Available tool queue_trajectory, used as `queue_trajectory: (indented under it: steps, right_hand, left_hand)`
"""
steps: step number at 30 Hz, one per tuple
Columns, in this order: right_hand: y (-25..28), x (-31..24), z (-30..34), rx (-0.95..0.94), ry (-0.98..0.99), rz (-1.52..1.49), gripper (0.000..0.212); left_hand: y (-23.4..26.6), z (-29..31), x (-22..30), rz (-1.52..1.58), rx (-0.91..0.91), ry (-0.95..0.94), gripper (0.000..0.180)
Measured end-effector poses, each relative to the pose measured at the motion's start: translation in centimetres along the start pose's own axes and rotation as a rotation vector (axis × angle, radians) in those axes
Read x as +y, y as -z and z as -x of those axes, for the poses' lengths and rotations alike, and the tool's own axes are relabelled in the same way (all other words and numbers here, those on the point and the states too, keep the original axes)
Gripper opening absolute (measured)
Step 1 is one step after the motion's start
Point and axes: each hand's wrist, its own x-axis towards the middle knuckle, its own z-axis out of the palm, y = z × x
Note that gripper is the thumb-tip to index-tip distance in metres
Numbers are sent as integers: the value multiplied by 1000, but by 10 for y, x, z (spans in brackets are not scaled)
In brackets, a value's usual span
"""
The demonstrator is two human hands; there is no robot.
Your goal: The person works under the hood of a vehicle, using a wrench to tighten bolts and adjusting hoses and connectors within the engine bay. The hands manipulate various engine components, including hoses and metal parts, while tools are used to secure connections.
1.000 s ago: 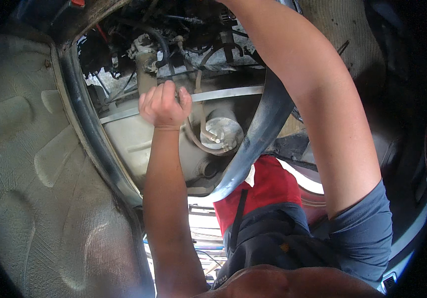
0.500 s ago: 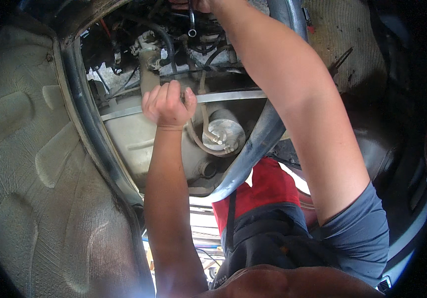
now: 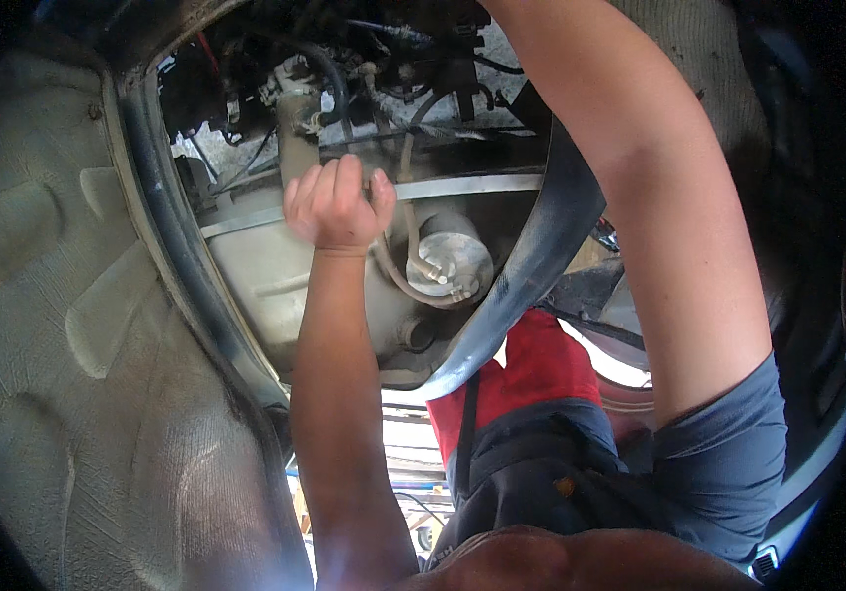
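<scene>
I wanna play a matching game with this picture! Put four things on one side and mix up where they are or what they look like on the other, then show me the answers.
Things:
1. left hand
2. right arm
3. round canister
4. right sleeve

Clues:
A. has tan hoses running to it
B. dark grey-blue
C. curled at the metal strip
D. runs off the picture's top edge

Right pairs: 1-C, 2-D, 3-A, 4-B
</scene>
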Motion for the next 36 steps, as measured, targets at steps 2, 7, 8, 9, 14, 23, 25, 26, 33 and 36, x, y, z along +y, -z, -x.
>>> queue_trajectory:
  steps: [2, 7, 8, 9, 14, 23, 25, 26, 33, 36]
  right_hand:
    - [-3, -2, 0, -1, 5, -8, 27]
    - [-1, -3, -1, -1, 2, -10, 27]
    - [-2, -4, 0, -4, 0, -15, 27]
    - [-3, -5, 2, -8, -3, -17, 27]
    - [0, -5, -1, -6, -9, -19, 27]
    - [-1, -6, -2, -5, -13, -32, 28]
    - [-1, -8, -5, -3, -6, -35, 28]
    - [-1, -8, -5, -1, -7, -37, 28]
    - [-1, -10, -5, -3, -10, -44, 28]
    - [0, -11, -6, -5, -13, -52, 29]
  left_hand:
    - [-2, 3, 1, 16, 9, 1, 23]
    - [-2, 0, 1, 22, 19, 8, 22]
    - [1, 0, 2, 30, 0, 12, 20]
    - [4, 0, 3, 38, -20, 17, 18]
    - [0, -1, 0, 14, 3, 1, 23]
    - [1, 2, 0, 27, 7, 2, 23]
    - [1, 1, 0, 32, 8, -1, 23]
    - [0, -1, 0, 25, 11, -2, 23]
    - [0, 1, 2, 16, 6, 4, 23]
    - [1, 1, 1, 14, -17, 0, 23]
